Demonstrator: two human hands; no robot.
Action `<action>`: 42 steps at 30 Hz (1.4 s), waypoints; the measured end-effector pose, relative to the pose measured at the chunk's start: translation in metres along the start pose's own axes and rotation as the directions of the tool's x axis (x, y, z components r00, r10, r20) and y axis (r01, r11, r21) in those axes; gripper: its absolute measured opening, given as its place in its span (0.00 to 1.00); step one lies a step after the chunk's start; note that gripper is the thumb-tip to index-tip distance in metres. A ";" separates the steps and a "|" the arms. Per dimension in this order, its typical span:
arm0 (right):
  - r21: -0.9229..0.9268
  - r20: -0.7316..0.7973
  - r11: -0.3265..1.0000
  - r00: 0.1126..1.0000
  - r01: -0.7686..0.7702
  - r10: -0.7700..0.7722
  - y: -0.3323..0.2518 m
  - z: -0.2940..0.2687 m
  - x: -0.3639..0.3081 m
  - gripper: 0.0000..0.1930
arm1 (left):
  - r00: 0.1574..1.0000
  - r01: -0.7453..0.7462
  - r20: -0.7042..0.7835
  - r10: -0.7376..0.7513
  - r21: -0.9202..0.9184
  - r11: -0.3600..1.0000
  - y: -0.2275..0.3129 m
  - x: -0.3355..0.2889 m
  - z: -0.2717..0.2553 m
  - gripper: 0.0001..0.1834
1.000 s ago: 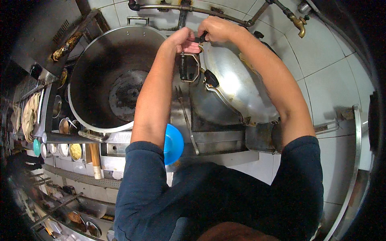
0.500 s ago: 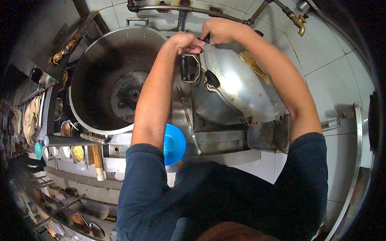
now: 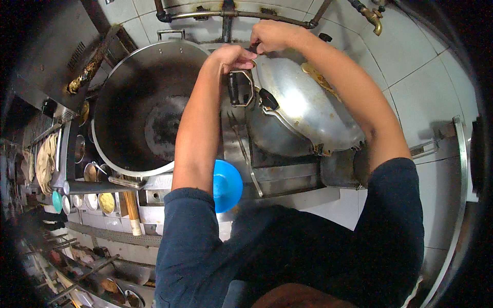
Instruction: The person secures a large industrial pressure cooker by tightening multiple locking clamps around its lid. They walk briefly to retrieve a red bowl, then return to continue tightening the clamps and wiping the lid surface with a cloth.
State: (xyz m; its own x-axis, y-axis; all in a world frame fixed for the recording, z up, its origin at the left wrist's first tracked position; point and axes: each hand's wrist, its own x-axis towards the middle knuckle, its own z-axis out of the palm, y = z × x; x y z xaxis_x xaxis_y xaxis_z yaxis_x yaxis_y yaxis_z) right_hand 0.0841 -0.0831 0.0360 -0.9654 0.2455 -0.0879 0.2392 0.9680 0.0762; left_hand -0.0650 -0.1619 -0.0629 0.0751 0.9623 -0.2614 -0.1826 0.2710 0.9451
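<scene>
A large silver pressure cooker (image 3: 294, 97) stands tilted-looking on the stove, its domed lid shiny and stained. A black clamp knob (image 3: 268, 99) and a brown stain show on it. At the cooker's far left rim my right hand (image 3: 272, 36) is closed on another dark clamp knob, mostly hidden by the fingers. My left hand (image 3: 233, 56) is beside it, its fingers bent round the same clamp from the left. Just below my left hand is the cooker's black side handle (image 3: 233, 88) in a metal frame.
A big deep pot (image 3: 151, 167), dark inside, stands left of my left arm. Tongs (image 3: 244, 149) lie in front of the cooker. A blue bowl (image 3: 228, 187) sits by my left elbow. A brass tap (image 3: 374, 23) hangs at the far right; condiment containers (image 3: 107, 203) stand at left.
The view has shifted slightly, so the pot, bowl and tap sit a little differently in it. Both hands stay at the same clamp; the right hand's wrist has turned a little.
</scene>
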 end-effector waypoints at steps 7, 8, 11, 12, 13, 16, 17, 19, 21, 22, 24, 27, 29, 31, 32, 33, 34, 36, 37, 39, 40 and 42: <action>0.414 0.026 0.786 0.869 -0.459 0.494 -0.017 0.002 0.008 0.10 | 0.999 -0.013 -0.045 0.013 0.000 1.000 -0.001 -0.007 0.001 0.20; 0.239 -0.195 0.929 0.924 -0.282 0.330 0.001 0.011 0.007 0.10 | 0.999 -0.032 -0.038 0.032 -0.004 0.999 0.000 -0.006 0.002 0.24; -0.023 -0.099 1.000 0.995 -0.006 0.004 -0.002 -0.006 0.004 0.10 | 0.997 -0.059 -0.043 0.057 -0.041 0.997 -0.006 -0.007 0.003 0.33; -0.032 0.033 0.998 0.998 0.045 -0.044 -0.009 -0.017 0.002 0.11 | 0.997 -0.055 -0.050 0.052 -0.051 0.997 -0.004 -0.010 0.002 0.37; -0.029 0.026 0.999 0.999 0.023 -0.022 -0.011 -0.018 0.001 0.10 | 0.997 -0.051 -0.057 0.048 -0.062 0.997 -0.003 -0.012 0.002 0.40; 0.021 0.042 0.996 0.995 -0.086 0.085 -0.021 -0.021 0.001 0.10 | 0.992 -0.070 -0.106 0.061 -0.079 0.994 -0.007 -0.010 0.004 0.12; 0.057 0.074 0.987 0.986 -0.151 0.147 -0.025 -0.024 0.002 0.11 | 0.992 -0.074 -0.108 0.064 -0.093 0.993 -0.009 -0.010 0.003 0.12; 0.064 0.073 0.966 0.967 -0.249 0.245 -0.026 -0.021 0.006 0.12 | 0.992 -0.087 -0.104 0.075 -0.116 0.989 -0.008 -0.009 0.004 0.12; 0.015 0.006 0.952 0.953 -0.304 0.304 -0.022 -0.004 0.015 0.15 | 0.996 -0.070 -0.067 0.065 -0.074 0.995 -0.009 -0.006 0.001 0.26; 0.095 0.013 0.911 0.915 -0.401 0.402 -0.022 0.000 0.018 0.15 | 0.997 -0.063 -0.049 0.061 -0.053 0.997 -0.010 -0.004 -0.001 0.33; 0.250 0.052 0.778 0.810 -0.577 0.584 -0.021 0.006 0.024 0.14 | 0.998 -0.060 -0.038 0.059 -0.037 0.997 -0.014 0.000 -0.002 0.25; 0.436 0.168 0.580 0.695 -0.688 0.699 -0.007 0.010 0.032 0.14 | 0.997 -0.065 -0.048 0.062 -0.070 0.995 -0.012 -0.001 0.001 0.17; 0.321 0.129 0.726 0.788 -0.608 0.603 -0.007 -0.006 0.025 0.14 | 0.996 -0.069 -0.069 0.064 -0.078 0.995 -0.012 -0.005 0.001 0.14; 0.208 0.017 0.928 0.950 -0.309 0.313 0.000 -0.010 0.016 0.12 | 0.994 -0.074 -0.086 0.069 -0.061 0.995 -0.013 -0.009 0.004 0.12; 0.128 -0.067 0.990 0.996 -0.053 0.062 0.013 -0.007 0.006 0.12 | 0.996 -0.074 -0.047 0.071 -0.074 0.994 -0.010 -0.002 0.004 0.14; 0.046 0.003 0.999 1.000 0.009 -0.009 0.002 -0.011 0.002 0.12 | 0.996 -0.070 -0.056 0.065 -0.080 0.994 -0.014 -0.003 -0.001 0.15; -0.031 0.072 0.997 0.995 0.077 -0.075 -0.008 -0.018 -0.005 0.13 | 0.997 -0.066 -0.055 0.062 -0.080 0.995 -0.015 -0.004 -0.003 0.15; -0.040 0.076 0.998 0.996 -0.044 0.047 -0.011 -0.011 0.005 0.13 | 0.997 -0.058 -0.061 0.054 -0.070 0.996 -0.013 -0.005 -0.001 0.16; -0.046 0.077 0.993 0.991 -0.106 0.109 -0.012 -0.011 0.007 0.13 | 0.996 -0.054 -0.069 0.049 -0.059 0.997 -0.011 -0.007 0.002 0.17; -0.024 0.090 0.972 0.968 -0.232 0.233 -0.018 -0.014 0.004 0.12 | 0.996 -0.055 -0.069 0.051 -0.053 0.997 -0.010 -0.008 0.003 0.17; 0.032 0.126 0.934 0.929 -0.355 0.349 -0.026 -0.016 0.008 0.13 | 0.996 -0.061 -0.061 0.057 -0.057 0.996 -0.011 -0.008 0.002 0.17; 0.108 0.204 0.840 0.839 -0.531 0.505 -0.035 -0.017 0.017 0.12 | 0.996 -0.076 -0.046 0.073 -0.064 0.995 -0.012 -0.006 0.001 0.17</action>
State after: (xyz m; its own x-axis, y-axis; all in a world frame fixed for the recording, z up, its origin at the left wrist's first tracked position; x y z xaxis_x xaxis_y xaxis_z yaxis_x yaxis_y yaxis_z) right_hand 0.0576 -0.1135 0.0486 -0.6682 0.7050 -0.2378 0.7252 0.6885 0.0036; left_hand -0.0627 -0.1705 -0.0725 0.0170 0.9795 -0.2006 -0.2505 0.1984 0.9476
